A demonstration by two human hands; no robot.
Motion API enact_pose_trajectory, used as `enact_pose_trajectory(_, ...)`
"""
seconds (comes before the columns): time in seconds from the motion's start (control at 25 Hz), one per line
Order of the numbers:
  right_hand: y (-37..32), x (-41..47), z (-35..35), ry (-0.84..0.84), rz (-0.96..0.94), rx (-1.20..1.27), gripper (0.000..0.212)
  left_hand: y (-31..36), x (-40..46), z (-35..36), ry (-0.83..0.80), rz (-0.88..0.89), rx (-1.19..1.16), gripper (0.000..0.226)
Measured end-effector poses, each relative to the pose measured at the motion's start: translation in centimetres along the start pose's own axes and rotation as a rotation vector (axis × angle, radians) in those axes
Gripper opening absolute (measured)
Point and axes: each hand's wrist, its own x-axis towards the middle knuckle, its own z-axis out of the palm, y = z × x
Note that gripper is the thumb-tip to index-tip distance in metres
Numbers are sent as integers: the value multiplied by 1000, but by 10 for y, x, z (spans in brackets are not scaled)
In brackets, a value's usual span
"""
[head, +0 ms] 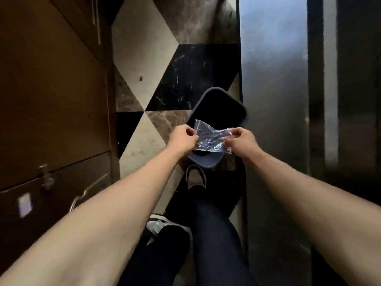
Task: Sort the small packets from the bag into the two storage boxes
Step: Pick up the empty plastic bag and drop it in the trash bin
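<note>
The left hand (184, 137) and right hand (241, 139) each pinched one side of a clear plastic bag (210, 139), stretched between them and held up in the air. Directly beneath the hands stood a dark bin (239, 108) on the tiled floor (136, 65), its inside too dark to read. The bag looked crumpled and nearly flat; whether any packets remained in it could not be told. No packets and no storage boxes were visible anywhere. By my judgement, the sorting itself could not be gauged from here: either the bag was already emptied and about to be dropped into the bin, or it was yet to be opened.
</note>
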Motion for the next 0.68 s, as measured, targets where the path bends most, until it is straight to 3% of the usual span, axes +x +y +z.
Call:
enact_pose_trajectory(0.08, 26, 46, 14, -8, -24, -79, 29, -19, 45, 25, -22, -11, 25, 8)
enact_pose_trajectory(0.2, 53, 86, 35, -45, -35, -111, 37, -43, 84, 47, -54, 12, 124, 34)
enact_pose_trajectory(0.4, 48, 83, 34, -93, -40, -215, 79, -38, 77, 48, -62, -4, 213, 37)
enact_pose_trajectory(0.68, -22, -10, 5, -135, -210, -376, 67, 14, -10, -22, 3, 57, 267, 50)
